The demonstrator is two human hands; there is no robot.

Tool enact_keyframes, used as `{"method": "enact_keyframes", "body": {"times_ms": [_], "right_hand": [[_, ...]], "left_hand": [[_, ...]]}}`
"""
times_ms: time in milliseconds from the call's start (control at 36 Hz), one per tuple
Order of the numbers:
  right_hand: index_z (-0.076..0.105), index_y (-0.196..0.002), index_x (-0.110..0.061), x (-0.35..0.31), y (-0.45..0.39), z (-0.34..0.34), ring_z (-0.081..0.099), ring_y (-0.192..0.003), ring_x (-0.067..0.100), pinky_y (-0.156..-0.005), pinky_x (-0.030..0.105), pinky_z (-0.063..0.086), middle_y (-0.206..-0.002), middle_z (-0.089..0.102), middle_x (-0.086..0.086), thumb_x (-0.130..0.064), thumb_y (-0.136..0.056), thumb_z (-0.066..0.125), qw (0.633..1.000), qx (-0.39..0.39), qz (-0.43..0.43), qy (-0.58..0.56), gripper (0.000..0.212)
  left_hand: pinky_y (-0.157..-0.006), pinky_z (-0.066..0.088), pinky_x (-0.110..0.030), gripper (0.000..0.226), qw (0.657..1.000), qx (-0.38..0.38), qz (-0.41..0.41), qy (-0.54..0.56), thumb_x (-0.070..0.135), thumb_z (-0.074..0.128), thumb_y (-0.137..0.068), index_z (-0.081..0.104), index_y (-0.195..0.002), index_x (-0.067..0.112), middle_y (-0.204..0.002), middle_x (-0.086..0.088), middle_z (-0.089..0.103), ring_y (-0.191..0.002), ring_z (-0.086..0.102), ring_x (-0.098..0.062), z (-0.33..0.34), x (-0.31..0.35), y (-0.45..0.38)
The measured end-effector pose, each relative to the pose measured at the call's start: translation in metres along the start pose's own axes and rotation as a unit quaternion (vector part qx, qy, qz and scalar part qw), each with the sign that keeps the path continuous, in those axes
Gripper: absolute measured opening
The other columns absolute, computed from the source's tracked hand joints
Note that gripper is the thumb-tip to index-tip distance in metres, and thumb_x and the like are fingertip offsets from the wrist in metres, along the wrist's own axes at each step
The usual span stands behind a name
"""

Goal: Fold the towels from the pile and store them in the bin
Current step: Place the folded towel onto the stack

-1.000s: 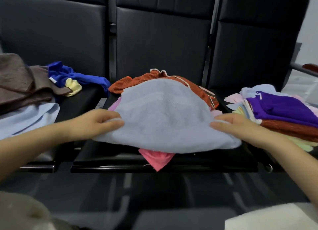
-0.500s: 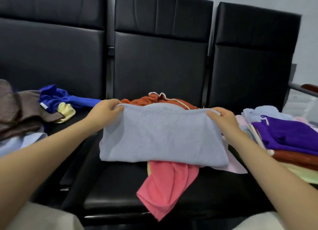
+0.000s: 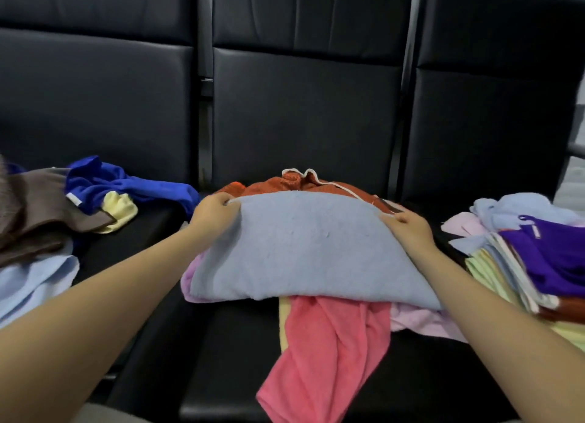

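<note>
- Brown towels (image 3: 30, 213) heaped at far left on the black seats (image 3: 304, 343), a royal-blue cloth (image 3: 126, 186) and a small yellow one (image 3: 118, 209) beside them, pale blue fabric (image 3: 31, 286) below.
- Left hand (image 3: 212, 215), grip clamped on the far left corner of the grey-blue towel (image 3: 300, 248).
- That towel lies folded across the middle pile, covering most of it: orange cloth (image 3: 300, 182) behind, a pink towel (image 3: 326, 353) spilling out beneath toward the seat edge, pale pink at the sides.
- Right hand (image 3: 410, 229), grip pinched on the far right corner.
- Far right, a folded stack (image 3: 512, 273): purple on top, yellow-green and rust layers under it.
- No bin shows in this view.
</note>
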State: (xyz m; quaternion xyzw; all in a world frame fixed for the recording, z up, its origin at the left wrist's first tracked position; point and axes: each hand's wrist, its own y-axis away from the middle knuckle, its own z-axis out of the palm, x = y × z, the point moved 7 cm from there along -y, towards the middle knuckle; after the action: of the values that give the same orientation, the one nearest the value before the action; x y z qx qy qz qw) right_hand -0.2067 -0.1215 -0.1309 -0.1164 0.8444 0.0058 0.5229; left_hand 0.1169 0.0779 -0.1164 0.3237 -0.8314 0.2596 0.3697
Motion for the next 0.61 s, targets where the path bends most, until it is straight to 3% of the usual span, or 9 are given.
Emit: {"method": "enact_keyframes", "body": {"times_ms": [83, 167, 250, 333, 417, 528, 611], "right_hand": [[0.062, -0.069, -0.011, 0.011, 0.003, -0.007, 0.052, -0.079, 0.020, -0.069, 0.029, 0.038, -0.077, 0.060, 0.002, -0.028, -0.088, 0.069, 1.000, -0.009, 0.018, 0.002, 0.027], [0.057, -0.073, -0.011, 0.012, 0.010, -0.013, 0.049, -0.077, 0.020, -0.065, 0.030, 0.036, -0.080, 0.056, 0.009, -0.032, -0.090, 0.068, 0.999, -0.031, 0.026, -0.007, 0.029], [0.063, -0.086, -0.013, 0.011, 0.021, -0.015, 0.047, -0.071, 0.020, -0.057, 0.028, 0.035, -0.081, 0.054, 0.011, -0.037, -0.090, 0.068, 0.997, -0.063, 0.037, -0.018, 0.025], [0.070, -0.085, -0.008, 0.009, 0.032, -0.019, 0.055, -0.074, 0.022, -0.058, 0.026, 0.041, -0.086, 0.065, 0.009, -0.027, -0.089, 0.069, 0.994, -0.059, 0.036, -0.081, 0.019], [0.070, -0.093, -0.019, 0.005, 0.035, -0.030, 0.061, -0.088, 0.021, -0.065, 0.029, 0.047, -0.105, 0.066, 0.006, -0.018, -0.087, 0.068, 0.990, -0.021, 0.020, -0.137, 0.006], [0.070, -0.099, -0.021, 0.002, 0.046, -0.033, 0.068, -0.090, 0.022, -0.069, 0.033, 0.053, -0.104, 0.070, 0.008, -0.020, -0.087, 0.069, 0.980, -0.055, 0.045, -0.187, 0.012], [0.068, -0.103, -0.012, 0.008, 0.056, -0.026, 0.071, -0.077, 0.014, -0.063, 0.029, 0.056, -0.094, 0.073, 0.006, -0.029, -0.091, 0.067, 0.964, -0.112, 0.106, -0.217, 0.021]], "left_hand": [[-0.086, 0.039, -0.030, 0.016, 0.999, -0.015, -0.006, -0.040, 0.015, 0.051, -0.094, 0.063, -0.104, 0.010, -0.101, -0.003, 0.057, -0.106, 0.056, -0.028, 0.007, -0.004, 0.005], [-0.077, 0.040, -0.030, 0.015, 0.999, -0.008, -0.028, -0.035, 0.015, 0.055, -0.090, 0.060, -0.103, 0.012, -0.107, -0.007, 0.062, -0.104, 0.059, -0.029, 0.003, -0.005, 0.009], [-0.086, 0.039, -0.032, 0.037, 0.997, -0.026, -0.060, -0.039, 0.021, 0.058, -0.091, 0.053, -0.125, 0.008, -0.123, -0.012, 0.058, -0.114, 0.054, -0.031, 0.003, -0.011, 0.017], [-0.088, 0.039, -0.034, 0.053, 0.993, -0.053, -0.108, -0.002, 0.026, 0.059, -0.092, 0.042, -0.139, 0.008, -0.132, -0.013, 0.051, -0.118, 0.050, -0.031, 0.005, -0.021, 0.026], [-0.089, 0.044, -0.039, 0.053, 0.984, -0.053, -0.149, 0.088, 0.030, 0.063, -0.089, 0.046, -0.136, 0.011, -0.129, -0.009, 0.053, -0.114, 0.052, -0.030, 0.001, -0.026, 0.034], [-0.076, 0.040, -0.036, 0.023, 0.971, -0.047, -0.180, 0.152, 0.028, 0.063, -0.088, 0.056, -0.103, 0.011, -0.103, -0.009, 0.053, -0.092, 0.050, -0.025, -0.003, -0.021, 0.044], [-0.085, 0.038, -0.038, 0.037, 0.945, -0.060, -0.224, 0.230, 0.024, 0.063, -0.091, 0.053, -0.125, 0.014, -0.114, -0.008, 0.051, -0.104, 0.048, -0.027, 0.000, -0.023, 0.051]]}}
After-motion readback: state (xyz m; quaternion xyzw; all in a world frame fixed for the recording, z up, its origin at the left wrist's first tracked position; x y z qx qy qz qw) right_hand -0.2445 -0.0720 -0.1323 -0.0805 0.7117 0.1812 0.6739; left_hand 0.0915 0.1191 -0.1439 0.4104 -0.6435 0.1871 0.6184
